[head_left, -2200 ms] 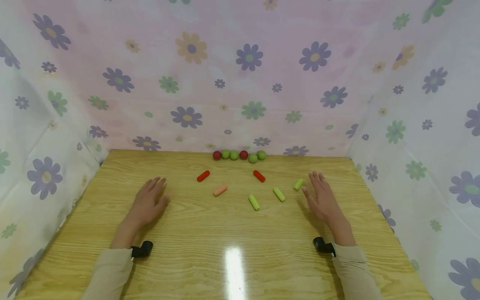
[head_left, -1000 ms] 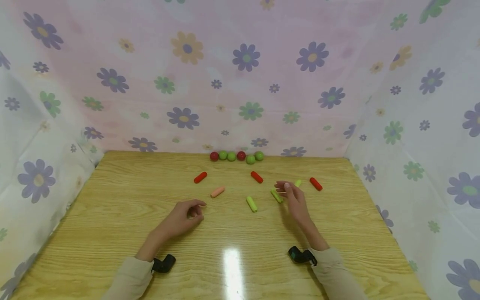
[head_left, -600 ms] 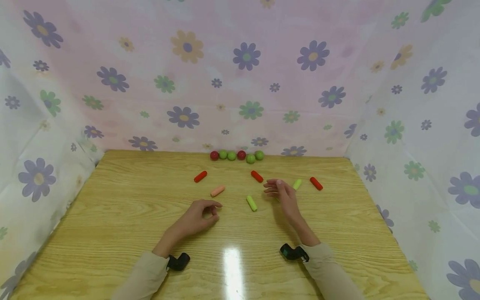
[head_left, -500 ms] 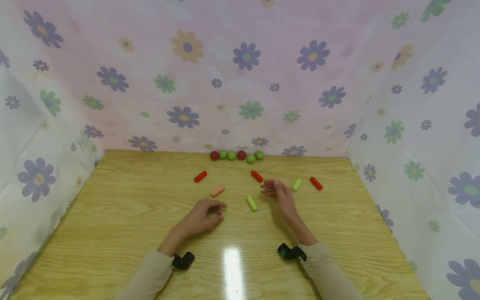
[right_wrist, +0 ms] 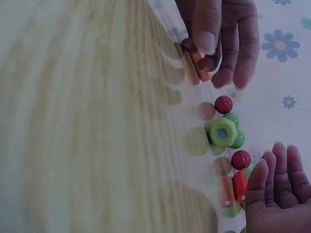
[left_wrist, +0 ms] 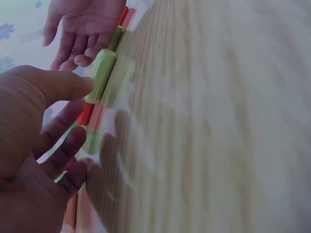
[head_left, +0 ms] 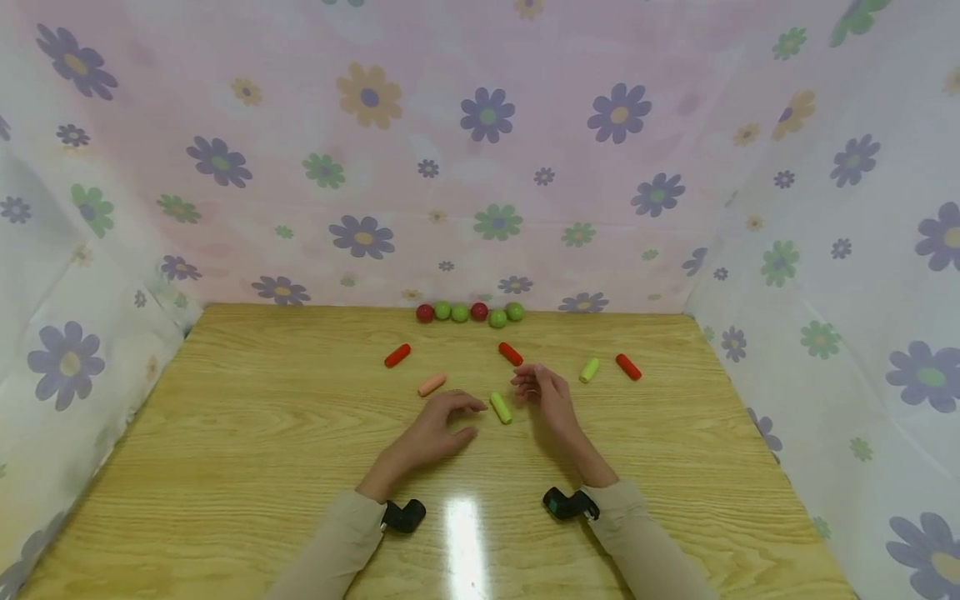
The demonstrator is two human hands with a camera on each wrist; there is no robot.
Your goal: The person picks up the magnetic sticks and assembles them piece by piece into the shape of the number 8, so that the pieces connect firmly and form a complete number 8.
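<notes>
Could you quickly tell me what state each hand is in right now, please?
Left hand: open, fingers loosely curled, holding nothing, beside the green cylinder.
Right hand: open, fingers relaxed, holding nothing.

Wooden table [head_left: 225,467], glossy top. Row of red and green balls [head_left: 470,312] at far edge. Scattered cylinders: three red [head_left: 397,355], two green [head_left: 500,407], one salmon [head_left: 432,384]. All lying flat.

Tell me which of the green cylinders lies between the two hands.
The green cylinder nearest the camera, lying between the left hand and right hand. The other green cylinder lies farther right, near a red one.
</notes>
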